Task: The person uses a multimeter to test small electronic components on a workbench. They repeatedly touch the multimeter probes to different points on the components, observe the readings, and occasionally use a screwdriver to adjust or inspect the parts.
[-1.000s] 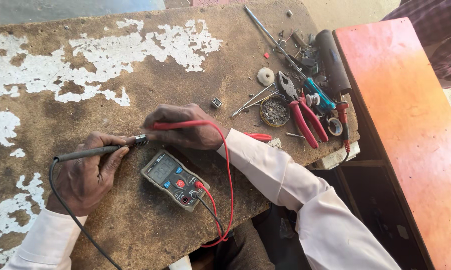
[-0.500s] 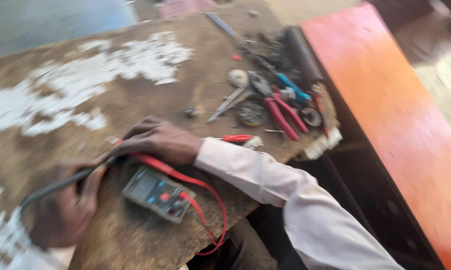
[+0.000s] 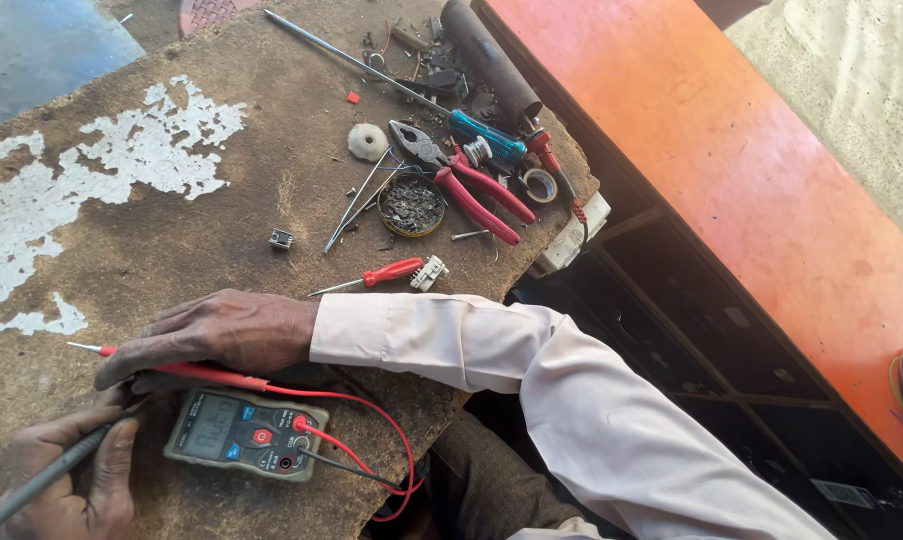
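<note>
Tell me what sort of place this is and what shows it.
Probably a small repair workshop, perhaps for electrical work. A worn wooden bench carries pliers, screwdrivers and loose metal bits, and the two hands hold test probes beside a multimeter.

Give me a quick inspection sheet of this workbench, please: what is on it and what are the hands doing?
Surface: worn brown board with flaking white paint.
Job's things: multimeter lying flat; red probe; black probe.
Clutter: red pliers, small red screwdriver, blue screwdriver, tin of scraps, dark tube, tape roll.
Hands: right hand lies over the red probe; left hand grips the black probe.
Cables: red lead and black lead plugged into the meter.
Surroundings: orange bench, concrete floor.
</note>
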